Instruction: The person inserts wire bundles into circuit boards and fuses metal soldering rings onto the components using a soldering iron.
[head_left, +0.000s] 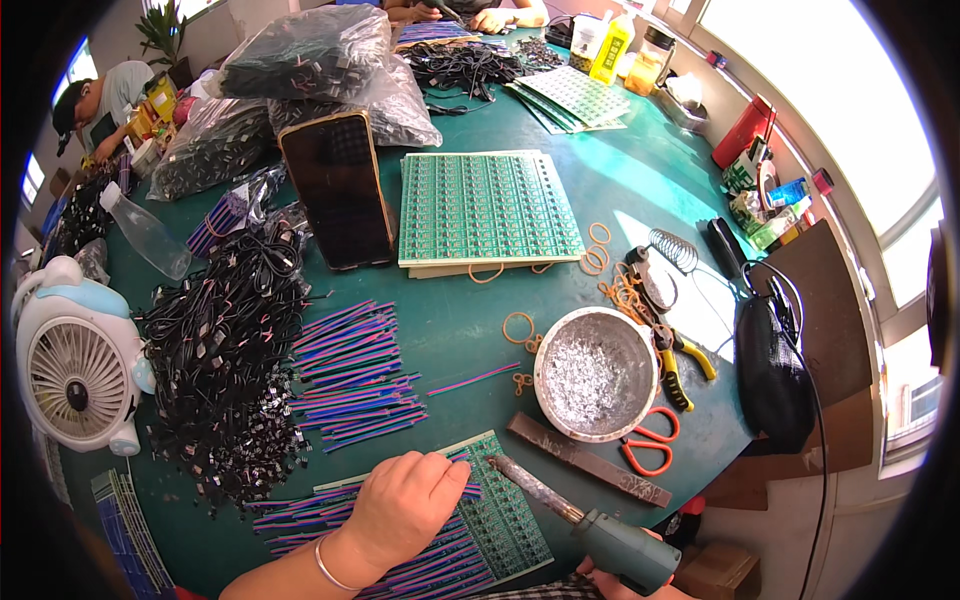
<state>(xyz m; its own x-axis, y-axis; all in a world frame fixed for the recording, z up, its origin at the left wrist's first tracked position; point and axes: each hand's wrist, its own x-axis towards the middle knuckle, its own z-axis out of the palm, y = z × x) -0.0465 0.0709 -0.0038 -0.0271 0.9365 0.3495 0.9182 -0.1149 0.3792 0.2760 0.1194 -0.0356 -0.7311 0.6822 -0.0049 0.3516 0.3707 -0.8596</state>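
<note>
My left hand (pixel 408 508) is closed in a pinch over a green circuit board (pixel 505 520), with the end of a purple-and-blue wire (pixel 470 490) at its fingertips. Rows of similar wires (pixel 445 570) lie across the board's left side. A large soldering iron (pixel 625 550) with a grey-green handle is in my right hand (pixel 610 582), at the lower edge. Its dark tip points up and left, just right of my left fingertips. I cannot tell whether the tip touches the board. More loose wires (pixel 350 380) lie in bundles beyond my left hand.
A bowl of silvery flakes (pixel 595 375), a dark metal bar (pixel 590 460), scissors (pixel 655 440) and pliers (pixel 675 365) sit right. Stacked boards (pixel 485 210) and a propped phone (pixel 340 190) stand ahead. Black cables (pixel 230 360) and a fan (pixel 80 370) are left; co-workers sit farther back.
</note>
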